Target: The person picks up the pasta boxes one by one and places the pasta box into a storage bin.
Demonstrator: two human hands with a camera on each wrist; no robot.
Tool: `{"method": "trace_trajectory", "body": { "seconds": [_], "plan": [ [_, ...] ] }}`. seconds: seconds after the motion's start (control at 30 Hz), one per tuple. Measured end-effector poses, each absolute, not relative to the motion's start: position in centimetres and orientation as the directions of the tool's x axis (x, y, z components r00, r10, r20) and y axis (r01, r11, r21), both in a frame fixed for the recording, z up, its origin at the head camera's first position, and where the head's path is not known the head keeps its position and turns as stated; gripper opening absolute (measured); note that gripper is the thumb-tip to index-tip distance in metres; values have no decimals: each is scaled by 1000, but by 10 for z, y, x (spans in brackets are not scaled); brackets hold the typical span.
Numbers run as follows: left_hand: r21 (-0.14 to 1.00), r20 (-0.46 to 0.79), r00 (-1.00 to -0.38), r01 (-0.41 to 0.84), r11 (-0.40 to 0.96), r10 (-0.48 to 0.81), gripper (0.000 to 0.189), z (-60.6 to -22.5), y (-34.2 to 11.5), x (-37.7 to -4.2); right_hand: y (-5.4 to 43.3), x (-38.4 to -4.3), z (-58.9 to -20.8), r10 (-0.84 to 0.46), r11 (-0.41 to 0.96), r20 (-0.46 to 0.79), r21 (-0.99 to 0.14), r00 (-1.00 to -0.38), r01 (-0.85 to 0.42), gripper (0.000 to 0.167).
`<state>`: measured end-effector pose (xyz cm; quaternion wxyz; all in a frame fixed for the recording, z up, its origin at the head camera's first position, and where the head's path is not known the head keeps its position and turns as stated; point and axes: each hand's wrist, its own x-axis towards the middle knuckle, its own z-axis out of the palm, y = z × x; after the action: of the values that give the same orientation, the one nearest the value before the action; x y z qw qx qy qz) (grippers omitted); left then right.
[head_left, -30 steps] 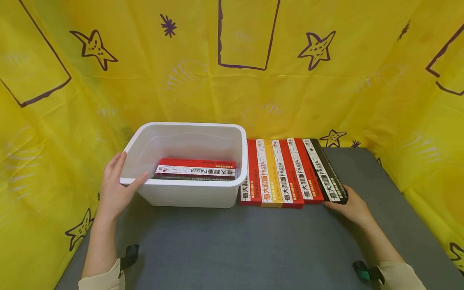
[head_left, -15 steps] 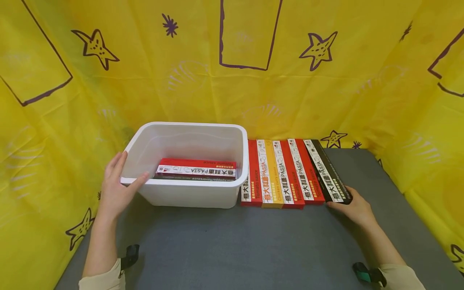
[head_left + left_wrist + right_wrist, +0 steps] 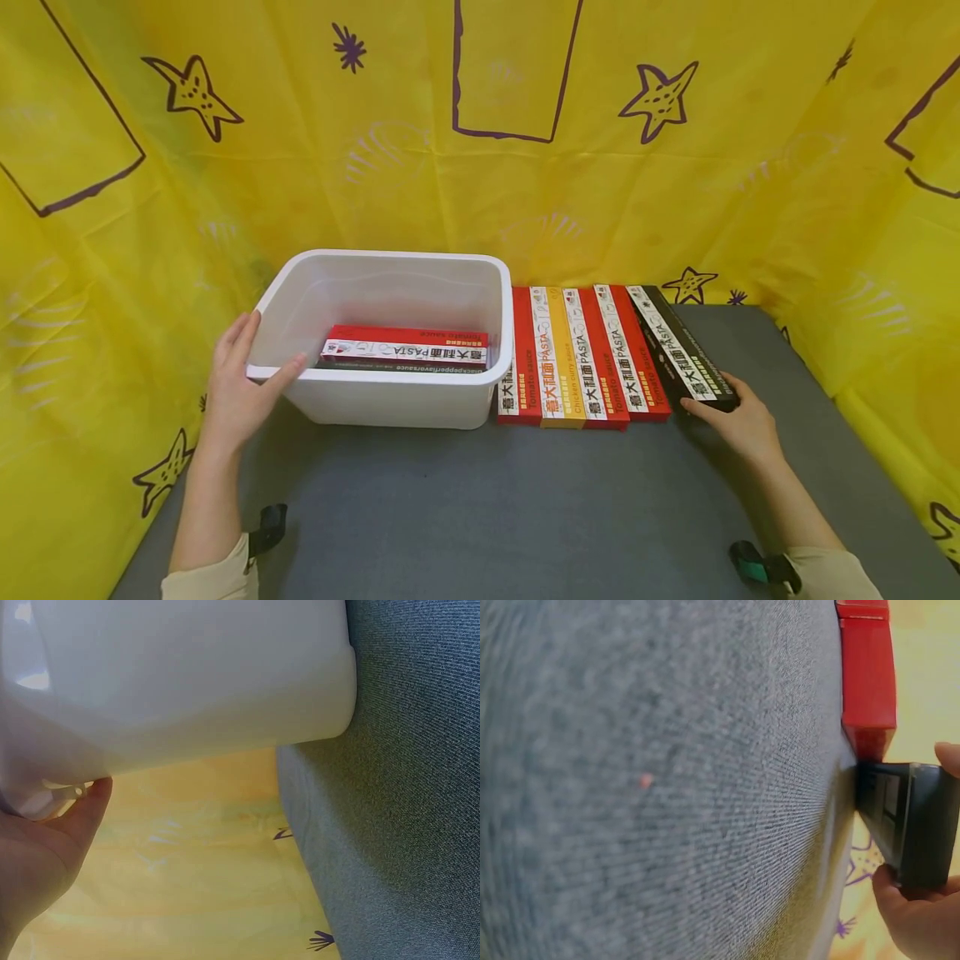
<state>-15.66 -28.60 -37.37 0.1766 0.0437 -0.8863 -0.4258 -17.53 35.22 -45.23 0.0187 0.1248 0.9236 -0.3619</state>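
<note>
My right hand [image 3: 750,425] grips the near end of a black pasta box [image 3: 678,346], thumb on one side and fingers on the other. That near end is raised off the table and the far end sits lower, by the curtain; the right wrist view shows the dark end face [image 3: 934,832] between thumb and fingers. With my left hand [image 3: 243,387] I hold the left front corner of a white plastic bin [image 3: 397,404] by its rim. Inside lie pasta boxes, a red one [image 3: 427,337] and a black one [image 3: 408,367] among them, partly hidden by the front wall.
Right of the bin, several pasta boxes lie side by side: a red one [image 3: 528,358] partly behind the bin, a yellow one [image 3: 566,358], and more red ones [image 3: 648,375]. A yellow patterned curtain [image 3: 420,192] surrounds the grey table [image 3: 465,508].
My right hand has shifted slightly right and up, lifting the near end of the black pasta box and swinging it away from the red one beside it. My left hand stays on the bin.
</note>
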Motion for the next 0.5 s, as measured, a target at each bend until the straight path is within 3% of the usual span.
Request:
{"method": "trace_trajectory", "body": {
  "seconds": [0.5],
  "plan": [
    [756, 326, -919, 112, 644, -223, 85, -376, -287, -159, 342, -177, -448, 385, 541, -78, -788, -920, 293, 95]
  ]
}}
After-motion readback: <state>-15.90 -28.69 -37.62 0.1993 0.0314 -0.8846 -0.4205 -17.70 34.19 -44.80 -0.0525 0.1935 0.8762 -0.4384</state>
